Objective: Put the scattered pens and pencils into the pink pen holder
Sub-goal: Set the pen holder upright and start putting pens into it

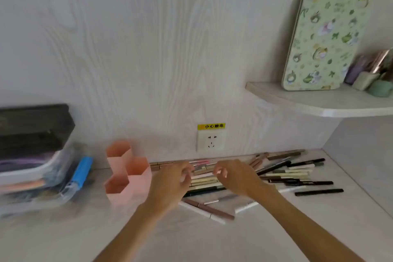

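Barely begun: holder looks empty, pens all scattered.
Pink pen holder (127,173) stands at nine o'clock of the left hand (170,183); both it and the right hand (236,178) hover with curled fingers over the pens and pencils (282,173), grasp unclear.

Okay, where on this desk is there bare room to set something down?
Bare desk runs along the near edge, before the pens, and at the far right past the black pen. Crowded: pens against the wall, pink holder and storage boxes at left.
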Action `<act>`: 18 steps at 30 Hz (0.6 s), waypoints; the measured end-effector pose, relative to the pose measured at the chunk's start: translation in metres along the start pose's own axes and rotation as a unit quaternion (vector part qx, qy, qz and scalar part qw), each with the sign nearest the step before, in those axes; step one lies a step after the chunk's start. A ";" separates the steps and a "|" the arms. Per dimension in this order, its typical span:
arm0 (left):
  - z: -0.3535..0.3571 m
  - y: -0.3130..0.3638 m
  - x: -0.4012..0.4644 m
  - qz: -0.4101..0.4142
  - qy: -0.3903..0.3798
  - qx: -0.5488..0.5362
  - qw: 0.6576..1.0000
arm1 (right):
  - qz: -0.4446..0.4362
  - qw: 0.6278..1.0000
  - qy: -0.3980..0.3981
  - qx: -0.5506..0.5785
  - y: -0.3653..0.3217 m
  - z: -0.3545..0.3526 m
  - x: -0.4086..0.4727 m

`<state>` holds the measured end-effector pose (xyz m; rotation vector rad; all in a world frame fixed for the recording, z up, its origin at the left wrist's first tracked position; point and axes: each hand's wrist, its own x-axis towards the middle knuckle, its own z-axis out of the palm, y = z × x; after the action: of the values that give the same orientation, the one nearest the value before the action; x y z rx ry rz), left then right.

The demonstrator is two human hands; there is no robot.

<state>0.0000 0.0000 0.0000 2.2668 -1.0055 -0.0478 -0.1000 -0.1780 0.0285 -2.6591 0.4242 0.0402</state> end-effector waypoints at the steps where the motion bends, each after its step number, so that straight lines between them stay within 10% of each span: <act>1: 0.005 -0.009 -0.006 0.002 0.015 0.019 1.000 | -0.012 1.000 -0.008 0.018 0.003 0.011 0.001; 18: 0.033 -0.030 -0.081 0.047 0.009 0.112 0.993 | -0.122 0.984 0.082 0.102 0.028 0.049 -0.043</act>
<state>-0.0467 0.0514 -0.0611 2.4122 -1.1566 0.1330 -0.1475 -0.1681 -0.0229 -2.4993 0.1414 -0.2841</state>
